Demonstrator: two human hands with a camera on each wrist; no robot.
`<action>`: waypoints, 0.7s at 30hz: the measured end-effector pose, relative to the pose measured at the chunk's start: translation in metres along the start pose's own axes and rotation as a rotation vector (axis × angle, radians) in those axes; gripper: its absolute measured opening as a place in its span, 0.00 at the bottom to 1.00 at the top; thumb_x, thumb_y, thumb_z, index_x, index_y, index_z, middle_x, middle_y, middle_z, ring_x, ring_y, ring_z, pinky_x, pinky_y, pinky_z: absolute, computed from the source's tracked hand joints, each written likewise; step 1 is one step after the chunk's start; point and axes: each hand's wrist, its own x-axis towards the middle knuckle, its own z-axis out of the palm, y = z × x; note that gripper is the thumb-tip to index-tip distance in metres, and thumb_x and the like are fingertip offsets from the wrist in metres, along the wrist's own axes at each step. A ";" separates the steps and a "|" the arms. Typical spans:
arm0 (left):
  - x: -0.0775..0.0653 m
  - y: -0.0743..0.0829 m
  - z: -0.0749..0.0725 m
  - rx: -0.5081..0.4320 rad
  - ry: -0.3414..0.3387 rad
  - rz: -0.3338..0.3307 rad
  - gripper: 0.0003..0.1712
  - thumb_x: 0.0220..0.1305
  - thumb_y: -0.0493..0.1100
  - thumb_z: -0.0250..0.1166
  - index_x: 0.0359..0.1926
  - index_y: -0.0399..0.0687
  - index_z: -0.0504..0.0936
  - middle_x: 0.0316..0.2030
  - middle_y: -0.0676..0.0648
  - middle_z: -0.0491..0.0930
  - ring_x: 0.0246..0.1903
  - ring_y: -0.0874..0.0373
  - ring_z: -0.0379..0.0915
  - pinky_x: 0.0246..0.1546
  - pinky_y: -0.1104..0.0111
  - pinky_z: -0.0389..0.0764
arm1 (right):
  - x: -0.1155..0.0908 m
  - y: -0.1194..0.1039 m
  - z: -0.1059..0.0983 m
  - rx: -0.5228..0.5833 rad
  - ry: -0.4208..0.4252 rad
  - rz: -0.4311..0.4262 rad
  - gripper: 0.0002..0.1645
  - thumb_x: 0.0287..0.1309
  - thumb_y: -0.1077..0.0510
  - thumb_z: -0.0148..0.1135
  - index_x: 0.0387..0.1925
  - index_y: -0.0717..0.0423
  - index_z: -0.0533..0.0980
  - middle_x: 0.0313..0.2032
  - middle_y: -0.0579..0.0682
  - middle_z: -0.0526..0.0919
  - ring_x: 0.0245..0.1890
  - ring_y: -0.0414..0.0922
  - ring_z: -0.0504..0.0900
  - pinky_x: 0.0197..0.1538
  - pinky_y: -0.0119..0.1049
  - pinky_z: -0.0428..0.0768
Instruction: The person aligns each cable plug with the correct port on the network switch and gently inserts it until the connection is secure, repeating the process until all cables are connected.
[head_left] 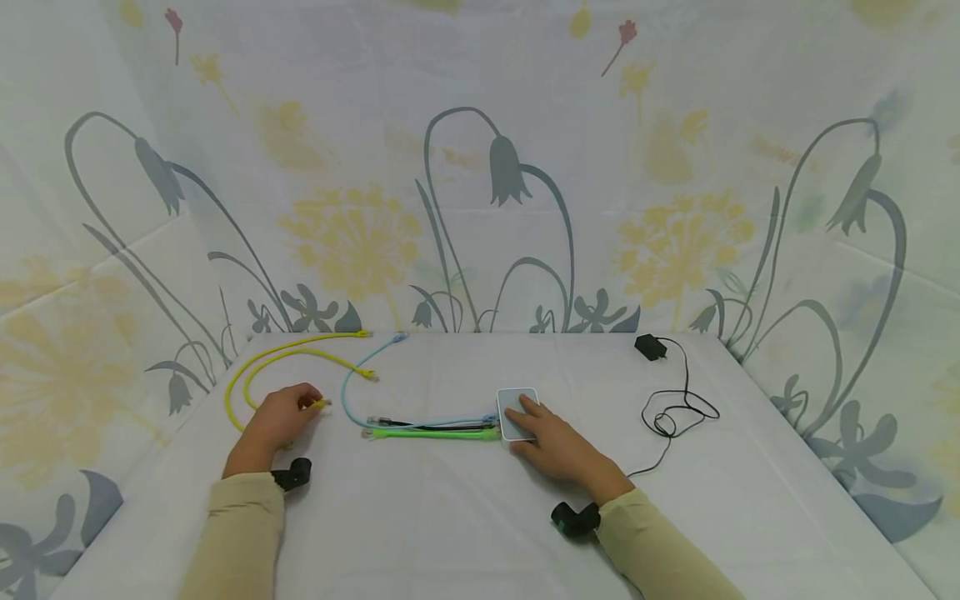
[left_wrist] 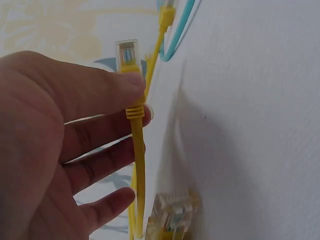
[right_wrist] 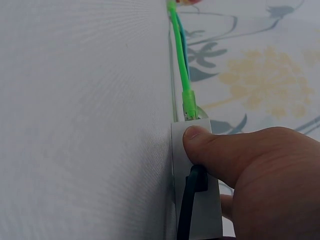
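Apparently readying a yellow plug [left_wrist: 127, 53] in the left hand [head_left: 277, 415] while steadying a white box [head_left: 510, 398] with the right hand [head_left: 557, 443]

Likely calling next for carrying the plug rightwards and lining it up with the box; towards the left edge of the tabletop [head_left: 420, 533], pinching the plug between left thumb and fingers, near a second yellow plug [left_wrist: 172, 212], with yellow cables [left_wrist: 140, 170] looping towards the far edge; rightwards, a pale blue cable [head_left: 344, 392] curving down from the far edge, then a black cable [head_left: 438, 427] and green cable [head_left: 435, 434] side by side, seemingly plugged into the box's left side and crowding the way; about mid-tabletop, gripping the box, right thumb on its near side, fingers over its top; towards the far right corner, a black adapter [head_left: 650, 347] with its thin cord [head_left: 686, 371] loosely coiled
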 end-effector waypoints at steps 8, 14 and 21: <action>0.005 0.012 0.005 -0.030 0.011 0.018 0.14 0.71 0.45 0.54 0.53 0.44 0.72 0.45 0.36 0.80 0.40 0.47 0.77 0.42 0.54 0.77 | 0.002 0.003 0.002 0.004 -0.003 0.008 0.34 0.66 0.45 0.57 0.71 0.45 0.64 0.75 0.56 0.53 0.74 0.60 0.53 0.71 0.58 0.60; 0.006 0.018 0.008 -0.053 0.014 0.057 0.18 0.72 0.46 0.53 0.57 0.43 0.73 0.46 0.36 0.80 0.39 0.48 0.76 0.42 0.55 0.77 | 0.002 0.003 0.002 0.010 0.000 0.003 0.33 0.66 0.47 0.57 0.71 0.46 0.64 0.75 0.57 0.53 0.74 0.60 0.54 0.70 0.58 0.60; 0.005 0.026 0.011 -0.077 0.004 0.083 0.24 0.74 0.47 0.50 0.61 0.35 0.75 0.58 0.32 0.75 0.60 0.35 0.68 0.59 0.45 0.70 | 0.002 0.002 0.001 0.017 0.001 0.003 0.33 0.67 0.47 0.57 0.70 0.47 0.64 0.75 0.57 0.53 0.74 0.61 0.54 0.70 0.58 0.60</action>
